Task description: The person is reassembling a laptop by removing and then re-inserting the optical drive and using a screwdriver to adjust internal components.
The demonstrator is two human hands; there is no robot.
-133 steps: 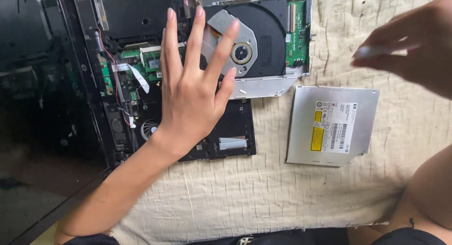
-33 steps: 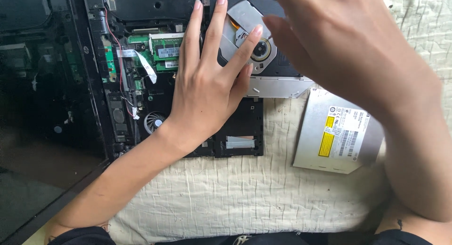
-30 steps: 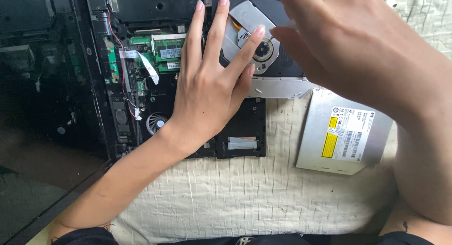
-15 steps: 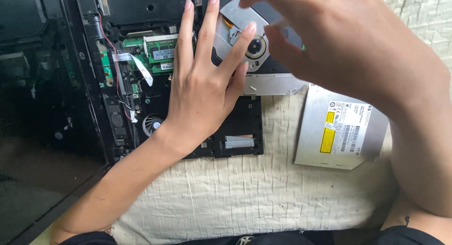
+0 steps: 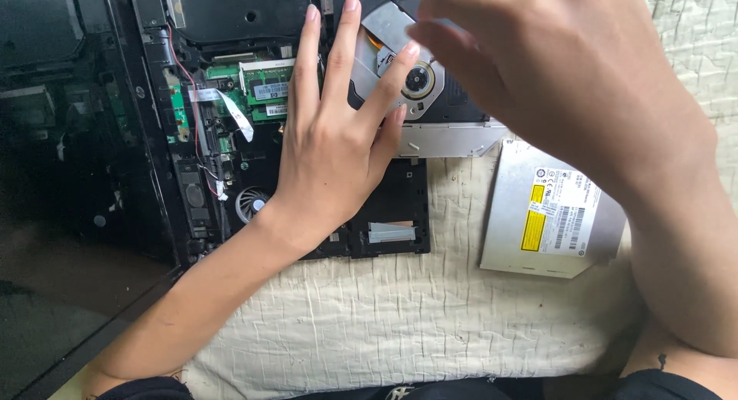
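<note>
My left hand (image 5: 330, 139) lies flat with fingers spread on an opened black laptop base (image 5: 231, 100), its fingertips touching the edge of an uncovered optical drive (image 5: 419, 85) with a round silver spindle. My right hand (image 5: 569, 85) hovers close to the camera over that drive's right part, fingers bent and blurred; whether it holds anything cannot be told. A silver drive cover (image 5: 550, 212) with a white and yellow label rests on the cloth below my right hand.
A cream quilted cloth (image 5: 400, 323) covers the surface. Inside the laptop are green circuit boards (image 5: 265, 85), a white ribbon cable (image 5: 231, 112), a small fan (image 5: 250, 202) and red wires. A dark glossy surface (image 5: 61, 215) lies to the left.
My right hand came in from the far right and now hovers over the open drive. My left hand stayed flat on the laptop; the view shifted slightly.
</note>
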